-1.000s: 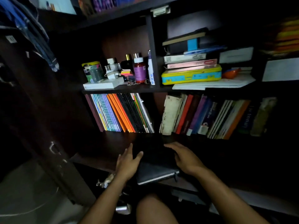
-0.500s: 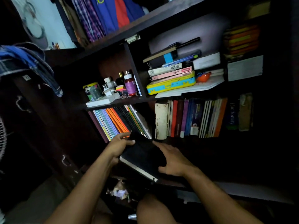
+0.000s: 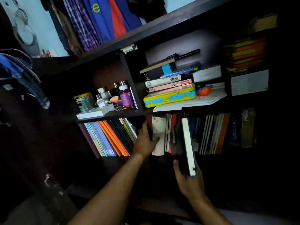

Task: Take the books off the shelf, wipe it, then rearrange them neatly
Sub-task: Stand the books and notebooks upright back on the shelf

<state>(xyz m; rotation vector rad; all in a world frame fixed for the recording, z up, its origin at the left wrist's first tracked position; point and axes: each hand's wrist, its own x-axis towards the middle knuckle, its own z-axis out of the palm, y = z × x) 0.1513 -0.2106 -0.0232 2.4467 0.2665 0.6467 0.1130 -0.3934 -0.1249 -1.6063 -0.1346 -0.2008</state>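
Observation:
A dark wooden shelf (image 3: 113, 114) holds two rows of upright books. My right hand (image 3: 189, 181) grips a black book (image 3: 188, 146) by its lower end; it stands upright with its white page edge facing me, partly in among the right-hand row (image 3: 211, 133). My left hand (image 3: 145, 140) presses flat against the worn white book (image 3: 159, 135) at that row's left end, with nothing held in it. A leaning row of orange, black and blue notebooks (image 3: 112, 138) stands further left.
Above the rows, a stack of flat books on a yellow and blue case (image 3: 169, 96) and loose white papers (image 3: 191, 103). Bottles and jars (image 3: 125, 96) stand in the left compartment. Hanging clothes (image 3: 100, 20) fill the top. A dark cupboard door (image 3: 32, 143) is at left.
The black book lay flat between both hands, was lifted, and now stands upright at the right-hand row. My left hand has left it for the white book. The view tilted up.

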